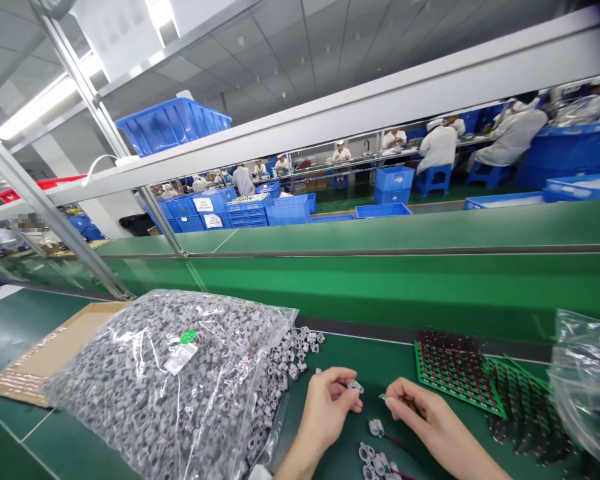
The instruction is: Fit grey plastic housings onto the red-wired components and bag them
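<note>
My left hand (329, 407) is closed in a pinch on a small grey plastic sleeve (355, 386) just right of the bag's mouth. My right hand (416, 409) is pinched on a thin small part with a green tip (383, 397), a little apart from the left. Below and between the hands lie a few finished grey pieces with thin red leads (377, 460). A big clear plastic bag (170, 380) full of grey sleeves lies to the left, with several spilled out at its open end (300, 347).
Green perforated trays (455, 373) loaded with small dark-red parts lie to the right, beside another clear bag (587, 387). Flat cardboard (45, 360) is under the big bag. A green conveyor (380, 280) runs behind. Blue crates and seated workers in white fill the background.
</note>
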